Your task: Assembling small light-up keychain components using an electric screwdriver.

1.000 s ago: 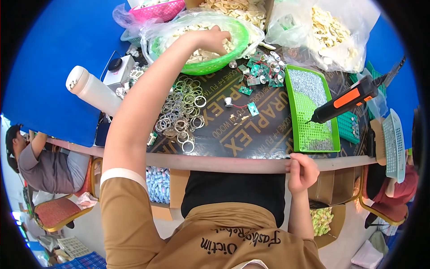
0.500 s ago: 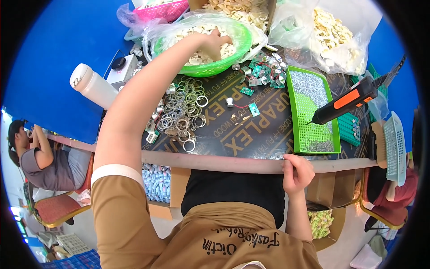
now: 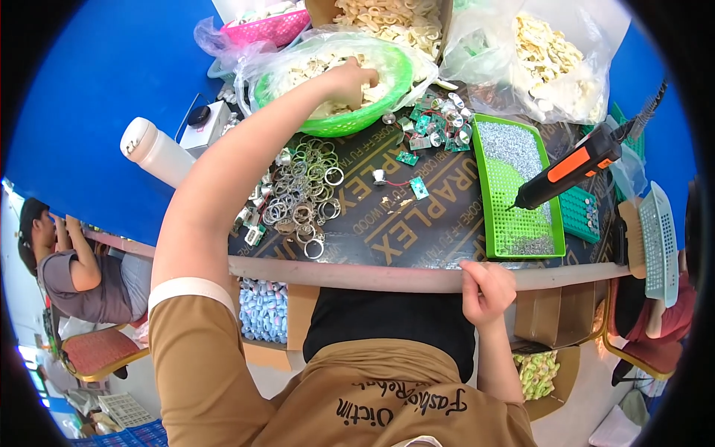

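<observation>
My left hand [image 3: 348, 82] reaches into a green basket [image 3: 357, 121] lined with clear plastic. It touches the off-white plastic pieces [image 3: 316, 68] inside, and its fingertips are partly hidden among them. My right hand [image 3: 488, 292] rests at the table's front edge, fingers curled and thumb against them; whatever they may pinch is too small to make out. Between the hands, a small silver reflector [image 3: 379, 176] is wired to a green circuit board [image 3: 418, 188]. Many metal rings [image 3: 298, 201] lie heaped beneath my left forearm.
More boards and reflectors [image 3: 439, 123] are piled beside the basket. A green tray [image 3: 481, 186] holds small metal parts, with a black-and-orange electric screwdriver [image 3: 570, 173] hanging over it. A white bottle [image 3: 156, 153] stands at left. Bagged pieces [image 3: 547, 56] sit at the back right. A person [image 3: 82, 261] sits far left.
My left hand has shifted slightly left and lower within the basket, still among the pieces. My right hand has moved slightly left and down along the table edge.
</observation>
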`<state>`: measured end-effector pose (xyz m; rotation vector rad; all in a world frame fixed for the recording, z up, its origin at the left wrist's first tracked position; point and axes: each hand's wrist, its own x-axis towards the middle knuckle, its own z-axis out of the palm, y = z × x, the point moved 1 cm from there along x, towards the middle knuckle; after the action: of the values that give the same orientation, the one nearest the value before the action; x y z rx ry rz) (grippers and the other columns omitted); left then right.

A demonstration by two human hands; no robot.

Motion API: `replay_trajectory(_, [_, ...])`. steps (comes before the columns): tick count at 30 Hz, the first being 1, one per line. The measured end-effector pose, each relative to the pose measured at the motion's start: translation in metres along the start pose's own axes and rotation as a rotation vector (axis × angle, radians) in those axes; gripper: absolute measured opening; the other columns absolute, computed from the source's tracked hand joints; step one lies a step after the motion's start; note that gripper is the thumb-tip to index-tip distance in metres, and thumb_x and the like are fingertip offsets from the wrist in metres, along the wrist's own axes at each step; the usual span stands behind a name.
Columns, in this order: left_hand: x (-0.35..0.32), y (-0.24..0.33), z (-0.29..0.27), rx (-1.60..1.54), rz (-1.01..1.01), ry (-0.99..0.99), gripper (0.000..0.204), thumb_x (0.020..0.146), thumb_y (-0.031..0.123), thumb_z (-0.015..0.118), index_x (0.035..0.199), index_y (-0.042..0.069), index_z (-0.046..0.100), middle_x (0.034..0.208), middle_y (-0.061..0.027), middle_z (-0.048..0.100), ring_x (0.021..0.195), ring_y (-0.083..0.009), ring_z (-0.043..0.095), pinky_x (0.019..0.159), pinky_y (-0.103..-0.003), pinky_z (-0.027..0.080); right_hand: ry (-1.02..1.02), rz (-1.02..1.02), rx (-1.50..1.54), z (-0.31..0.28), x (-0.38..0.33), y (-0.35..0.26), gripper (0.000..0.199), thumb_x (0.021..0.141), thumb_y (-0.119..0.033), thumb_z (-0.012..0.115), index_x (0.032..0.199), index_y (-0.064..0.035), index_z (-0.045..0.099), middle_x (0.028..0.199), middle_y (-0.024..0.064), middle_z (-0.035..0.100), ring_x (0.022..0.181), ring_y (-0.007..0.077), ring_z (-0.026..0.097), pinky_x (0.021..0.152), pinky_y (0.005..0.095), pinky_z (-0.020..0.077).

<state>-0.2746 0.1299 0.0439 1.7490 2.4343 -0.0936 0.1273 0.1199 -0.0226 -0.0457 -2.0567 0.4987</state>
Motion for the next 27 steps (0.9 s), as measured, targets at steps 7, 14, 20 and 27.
replay_trajectory(7, [-0.014,-0.006,-0.022,-0.286,-0.123,0.162,0.058,0.056,0.0,0.065,0.111,0.017,0.056,0.116,-0.018,0.048,0.098,-0.0298,0.053,0.083,-0.034,0.045,0.003,-0.008,-0.001,0.0,0.001,-0.002,0.025,0.063,0.004,0.063,0.087,-0.0035,0.066,0.055,0.0042,0.047,0.043,0.0184,0.045,0.042,0.0283,0.0344])
replay_trajectory(14, [-0.055,0.024,-0.063,-0.912,-0.132,0.178,0.045,0.064,-0.005,0.056,0.105,0.014,0.058,0.079,-0.0035,0.053,0.056,-0.0106,0.051,0.049,-0.025,0.039,0.002,-0.005,-0.031,0.0,0.0,0.0,0.027,0.061,0.003,0.063,0.087,-0.0041,0.066,0.056,0.0046,0.048,0.043,0.0191,0.045,0.042,0.0289,0.0336])
replay_trajectory(20, [-0.12,0.109,-0.055,-0.665,0.08,0.309,0.048,0.056,-0.005,0.057,0.099,0.016,0.059,0.1,-0.0068,0.049,0.079,-0.0184,0.055,0.063,-0.029,0.047,0.004,-0.03,-0.038,0.001,0.0,0.002,0.029,0.061,0.003,0.064,0.088,-0.0046,0.066,0.056,0.0041,0.047,0.043,0.0191,0.043,0.041,0.0288,0.0327])
replay_trajectory(27, [-0.147,0.165,0.032,-0.339,0.414,0.116,0.04,0.065,-0.008,0.057,0.101,0.009,0.058,0.112,-0.0155,0.045,0.103,-0.0333,0.048,0.083,-0.039,0.045,-0.009,-0.028,-0.039,0.003,0.001,-0.001,0.026,0.063,0.003,0.065,0.088,-0.0038,0.066,0.056,0.0042,0.048,0.043,0.0182,0.045,0.042,0.028,0.0341])
